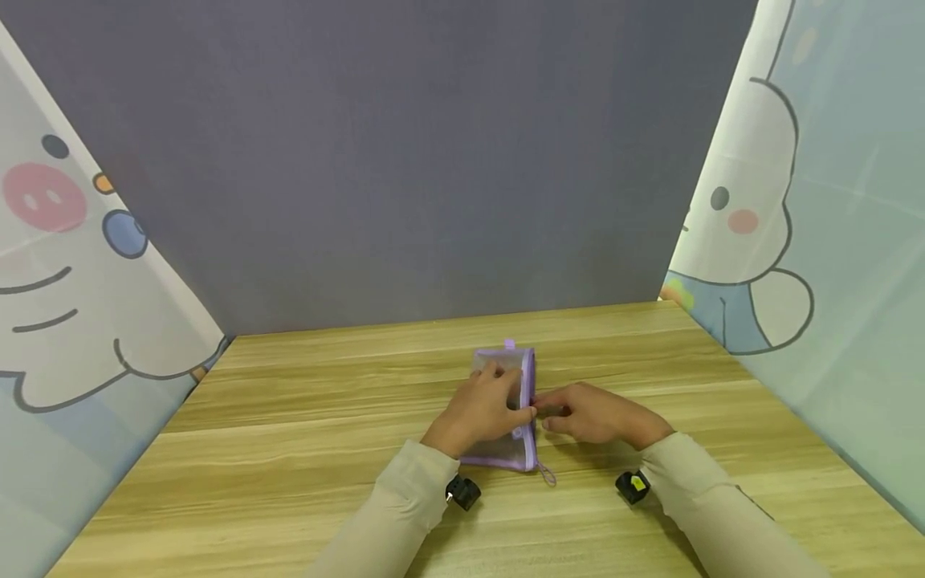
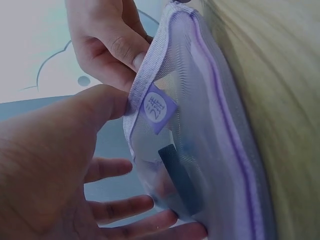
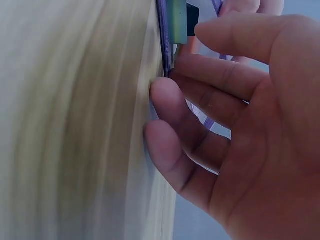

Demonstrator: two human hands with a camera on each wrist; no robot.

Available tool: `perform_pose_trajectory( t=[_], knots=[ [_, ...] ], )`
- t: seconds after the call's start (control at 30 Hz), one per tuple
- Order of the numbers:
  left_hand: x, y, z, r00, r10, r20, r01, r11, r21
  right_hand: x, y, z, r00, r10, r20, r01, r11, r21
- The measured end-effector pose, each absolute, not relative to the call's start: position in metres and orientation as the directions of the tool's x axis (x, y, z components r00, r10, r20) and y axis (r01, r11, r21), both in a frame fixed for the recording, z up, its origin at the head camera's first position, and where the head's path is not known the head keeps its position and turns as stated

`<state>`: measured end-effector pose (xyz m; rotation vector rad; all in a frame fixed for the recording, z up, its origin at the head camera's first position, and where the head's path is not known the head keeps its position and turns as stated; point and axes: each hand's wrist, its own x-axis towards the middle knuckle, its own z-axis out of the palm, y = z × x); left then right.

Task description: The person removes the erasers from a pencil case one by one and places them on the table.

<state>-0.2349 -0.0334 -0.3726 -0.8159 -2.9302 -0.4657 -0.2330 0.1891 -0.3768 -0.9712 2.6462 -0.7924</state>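
Note:
A purple-edged mesh zip pouch [image 1: 497,463] lies on the table, its zipped side facing right. My left hand [image 1: 478,408] rests over it, thumb at the opening's rim and fingers spread against the mesh, holding the upper layer. The right hand [image 1: 594,413] is at the opening, index finger reaching the edge, thumb apart. Through the mesh in the left wrist view shows a dark strip [image 2: 180,177], near a purple label [image 2: 160,107]. Beside the right fingertips in the right wrist view is a small green block [image 3: 177,21] with a black part; its kind is unclear.
The wood-grain table [image 1: 303,449] extends around the pouch. A grey panel [image 1: 433,160] stands at the back, with cartoon-printed curtains [image 1: 831,201] at both sides. A looped zip pull [image 1: 548,475] hangs off the pouch's near corner.

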Motion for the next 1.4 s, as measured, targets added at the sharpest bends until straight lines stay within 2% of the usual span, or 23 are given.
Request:
perform_pose_trajectory(
  t=[0.2, 0.5, 0.87, 1.2, 1.4],
  knots=[
    [-0.237, -0.037, -0.374, -0.861, 0.493, 0.125, 0.504, 0.799, 0.328, -0.233, 0.188, -0.379, -0.752, -0.66, -0.003, -0.554, 0.634, -0.54],
    [-0.239, -0.046, -0.371, -0.811, 0.57, 0.131, 0.574, 0.732, 0.367, -0.234, 0.187, -0.381, -0.765, -0.644, 0.012, -0.547, 0.639, -0.541],
    [-0.241, -0.055, -0.37, -0.831, 0.554, 0.051, 0.509, 0.721, 0.471, -0.236, 0.184, -0.386, -0.754, -0.655, 0.056, -0.588, 0.635, -0.501],
    [-0.253, -0.07, -0.373, -0.83, 0.556, 0.051, 0.515, 0.726, 0.456, -0.232, 0.182, -0.386, -0.76, -0.645, 0.074, -0.609, 0.669, -0.427],
    [-0.256, -0.076, -0.372, -0.829, 0.559, 0.025, 0.508, 0.733, 0.452, -0.231, 0.185, -0.384, -0.754, -0.653, 0.076, -0.618, 0.663, -0.422]
  ],
)
